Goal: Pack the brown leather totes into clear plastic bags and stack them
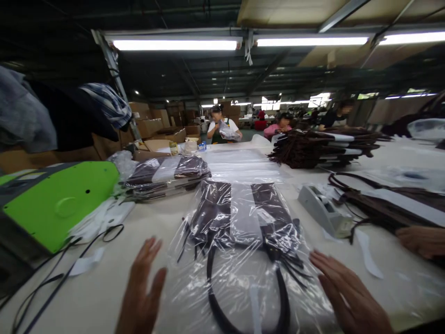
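Note:
A dark brown handbag [212,208] with fringes and a long strap lies flat inside a clear plastic bag [187,287] in front of me. A wide white paper band [244,213] runs across the handbag's middle, and a small label [265,216] sits beside it. My left hand [143,283] is raised to the left of the plastic, fingers apart and holding nothing. On the other side, my right hand [347,292] is stretched out flat at the bag's right edge, also holding nothing; whether it touches the plastic I cannot tell.
A green machine [66,199] stands at the left with cables [79,257] beside it. Bagged handbags [163,174] are stacked behind. A tape dispenser [325,208], brown straps [392,204] and another person's hand [422,241] are at the right. A brown pile [313,148] lies farther back.

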A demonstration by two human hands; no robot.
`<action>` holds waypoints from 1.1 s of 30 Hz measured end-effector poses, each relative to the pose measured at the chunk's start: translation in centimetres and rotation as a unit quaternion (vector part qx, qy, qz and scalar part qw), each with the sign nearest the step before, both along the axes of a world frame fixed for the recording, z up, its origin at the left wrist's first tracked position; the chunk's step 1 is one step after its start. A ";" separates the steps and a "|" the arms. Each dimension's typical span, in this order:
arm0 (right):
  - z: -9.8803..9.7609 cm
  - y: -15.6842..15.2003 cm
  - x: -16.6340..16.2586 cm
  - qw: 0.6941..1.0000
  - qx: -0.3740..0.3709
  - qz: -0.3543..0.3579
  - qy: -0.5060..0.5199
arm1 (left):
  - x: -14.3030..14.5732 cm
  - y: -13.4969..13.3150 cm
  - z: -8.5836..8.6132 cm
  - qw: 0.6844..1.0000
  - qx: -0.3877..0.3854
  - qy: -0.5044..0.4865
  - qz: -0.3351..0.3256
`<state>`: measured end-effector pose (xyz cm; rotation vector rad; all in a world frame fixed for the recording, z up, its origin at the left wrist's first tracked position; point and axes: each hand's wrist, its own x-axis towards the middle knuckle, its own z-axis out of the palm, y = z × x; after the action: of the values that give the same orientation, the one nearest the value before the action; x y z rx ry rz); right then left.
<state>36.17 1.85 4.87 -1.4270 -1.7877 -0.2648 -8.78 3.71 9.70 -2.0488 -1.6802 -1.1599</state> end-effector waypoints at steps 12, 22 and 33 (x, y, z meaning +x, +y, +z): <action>-0.8 20.6 -3.6 0.963 -0.214 -0.081 -0.142 | 10.5 22.5 -2.8 0.968 -0.205 0.140 -0.029; -6.4 21.7 -0.5 0.929 -0.329 -0.110 -0.129 | 4.9 24.5 -7.7 0.937 -0.334 0.093 0.049; -1.5 18.7 -4.4 0.946 -0.254 -0.090 -0.179 | 5.7 20.2 -5.9 0.960 -0.222 0.172 0.021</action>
<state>31.72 20.59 3.42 -2.0154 -2.1207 -0.1682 -3.09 23.91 3.84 -2.2809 -1.9098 -0.3924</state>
